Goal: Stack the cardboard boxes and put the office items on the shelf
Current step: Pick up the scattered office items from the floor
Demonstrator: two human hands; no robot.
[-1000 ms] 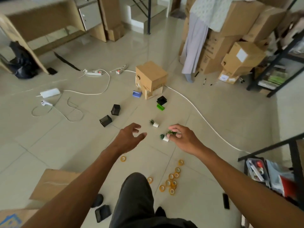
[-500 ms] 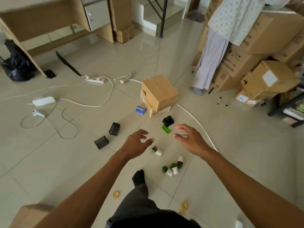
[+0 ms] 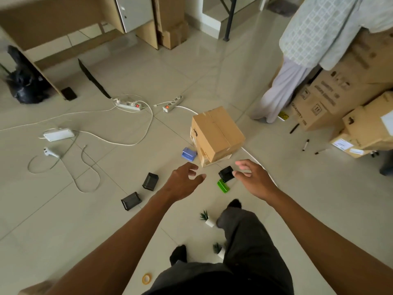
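Two empty, loosely spread hands, left hand [image 3: 182, 182] and right hand [image 3: 254, 179], reached toward the cardboard box [image 3: 217, 135] at twelve o'clock, where a stepping foot [image 3: 234, 206] risked toppling the small potted plant [image 3: 207, 219] at six o'clock.

bare floor btwn hands; black box [image 3: 226, 173], green box [image 3: 223, 186] block right.

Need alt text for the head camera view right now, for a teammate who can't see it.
Both hands, left hand and right hand, reach out empty toward a small stack of cardboard boxes on the tiled floor. Black holders, a green box and small potted plants lie scattered nearby.
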